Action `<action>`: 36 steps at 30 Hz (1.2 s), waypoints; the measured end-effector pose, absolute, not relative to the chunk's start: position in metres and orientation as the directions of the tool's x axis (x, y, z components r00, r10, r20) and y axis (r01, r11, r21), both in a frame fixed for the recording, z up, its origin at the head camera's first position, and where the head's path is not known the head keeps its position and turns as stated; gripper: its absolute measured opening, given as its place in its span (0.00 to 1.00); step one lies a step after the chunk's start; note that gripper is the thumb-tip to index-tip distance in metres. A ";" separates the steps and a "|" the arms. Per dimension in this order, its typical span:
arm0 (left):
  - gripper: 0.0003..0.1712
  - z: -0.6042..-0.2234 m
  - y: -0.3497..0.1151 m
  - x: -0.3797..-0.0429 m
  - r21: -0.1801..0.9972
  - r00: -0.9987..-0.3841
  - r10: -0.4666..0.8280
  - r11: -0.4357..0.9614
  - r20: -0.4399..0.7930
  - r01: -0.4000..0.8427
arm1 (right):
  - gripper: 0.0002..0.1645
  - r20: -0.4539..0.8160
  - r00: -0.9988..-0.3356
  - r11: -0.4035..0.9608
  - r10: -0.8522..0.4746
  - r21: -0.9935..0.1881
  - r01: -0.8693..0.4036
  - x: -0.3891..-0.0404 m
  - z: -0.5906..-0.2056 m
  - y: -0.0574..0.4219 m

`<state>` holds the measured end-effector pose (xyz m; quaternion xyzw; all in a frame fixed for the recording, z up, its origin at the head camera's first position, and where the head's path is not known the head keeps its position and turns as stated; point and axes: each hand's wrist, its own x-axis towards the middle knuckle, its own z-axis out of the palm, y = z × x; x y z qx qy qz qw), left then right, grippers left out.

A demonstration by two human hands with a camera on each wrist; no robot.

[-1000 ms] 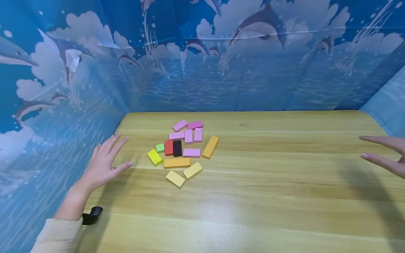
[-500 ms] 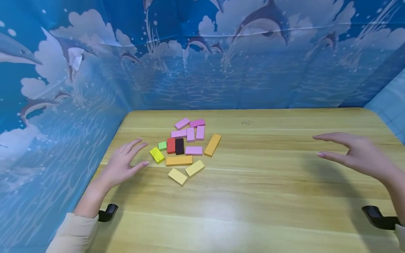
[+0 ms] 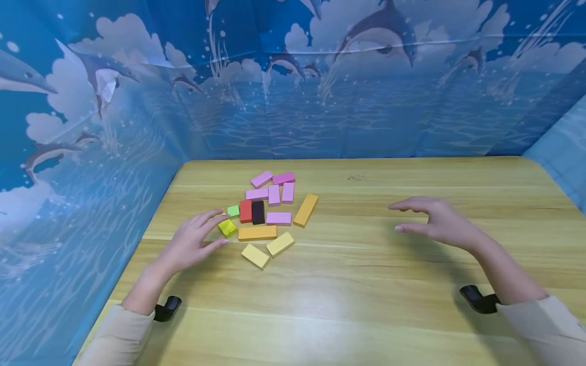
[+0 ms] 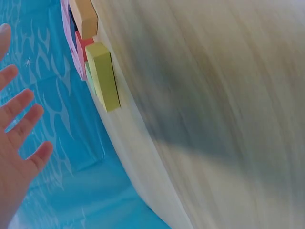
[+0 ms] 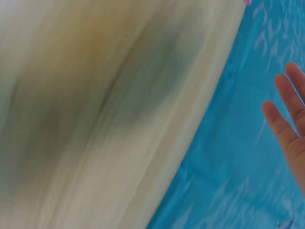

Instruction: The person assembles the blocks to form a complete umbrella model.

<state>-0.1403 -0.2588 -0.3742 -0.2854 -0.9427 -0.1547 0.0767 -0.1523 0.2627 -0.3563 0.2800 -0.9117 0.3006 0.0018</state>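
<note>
In the head view my left hand (image 3: 189,244) hovers at the left of a group of coloured blocks, fingers spread and holding nothing. Its fingertips overlap the bright yellow block (image 3: 227,229), close by the small green block (image 3: 233,211). Beside these lie a red block (image 3: 245,211) and a black block (image 3: 258,212). An orange block (image 3: 257,233) and two pale yellow blocks (image 3: 281,244) sit nearer the front. My right hand (image 3: 441,223) is over the table to the right, thumb and fingers apart, with nothing in it. The left wrist view shows the yellow block (image 4: 103,76) beyond the spread fingers.
Several pink blocks (image 3: 279,218) lie toward the back of the group, with a second orange block (image 3: 305,210) at its right. The wooden table (image 3: 348,284) meets a blue dolphin-print curtain (image 3: 302,112) at the back and along the left side.
My right hand has come in from the right edge toward the middle of the table. My left hand has moved right, up to the yellow block. The blocks lie as before.
</note>
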 end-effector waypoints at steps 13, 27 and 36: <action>0.31 -0.381 -0.243 -0.140 0.247 -0.817 0.542 0.779 0.198 0.577 | 0.28 0.121 -0.761 0.536 -0.637 -0.641 -0.550 -0.168 -0.379 0.191; 0.32 -0.383 -0.240 -0.140 0.253 -0.821 0.547 0.781 0.162 0.571 | 0.27 0.074 -0.661 0.436 -0.747 -0.697 -0.570 -0.184 -0.387 0.121; 0.34 -0.384 -0.237 -0.141 0.254 -0.810 0.564 0.769 0.162 0.587 | 0.26 0.060 -0.606 0.402 -0.794 -0.695 -0.596 -0.192 -0.391 0.085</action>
